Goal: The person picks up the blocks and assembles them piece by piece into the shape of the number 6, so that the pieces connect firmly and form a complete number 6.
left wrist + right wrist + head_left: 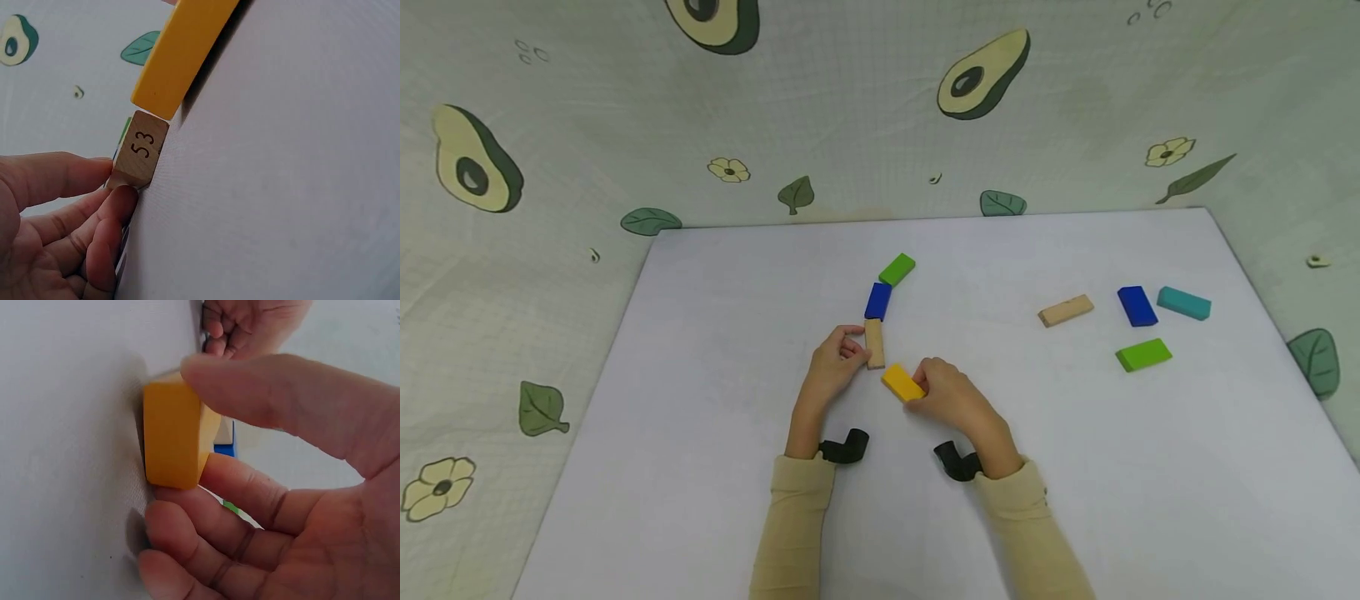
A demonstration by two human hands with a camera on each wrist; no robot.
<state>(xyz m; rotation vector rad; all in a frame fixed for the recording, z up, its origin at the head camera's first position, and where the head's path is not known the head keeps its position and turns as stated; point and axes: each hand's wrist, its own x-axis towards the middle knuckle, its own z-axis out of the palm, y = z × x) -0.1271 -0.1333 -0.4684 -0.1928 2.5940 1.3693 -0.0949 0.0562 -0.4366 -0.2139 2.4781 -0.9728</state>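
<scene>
Pinching yellow block (900, 382) betw. thumb & fingers: R hand (953, 398), grip narrow. Block lies at a slant just beside near end of plain wood block (874, 344); contact betw. the two, or betw. yellow & table (700, 350), cannot be confirmed.

L hand (837, 360): fingers curled, thumb & fingertip narrow on plain wood block, from its L side. End face marked "53", per L wrist view.

Far end of wood block meets blue block (877, 301); blue's far end meets green block (897, 269), which is angled off to R. Approx. a bent row.

R part of table, well apart from row: second wood block (1066, 311), second blue block (1137, 307), teal block (1184, 303) just beside that blue, second green block (1143, 355) nearer the person. All four lying flat.

Table white; avocado-print cloth (850, 108) behind. Black fitting (847, 447) at L wrist, similar at R.
</scene>
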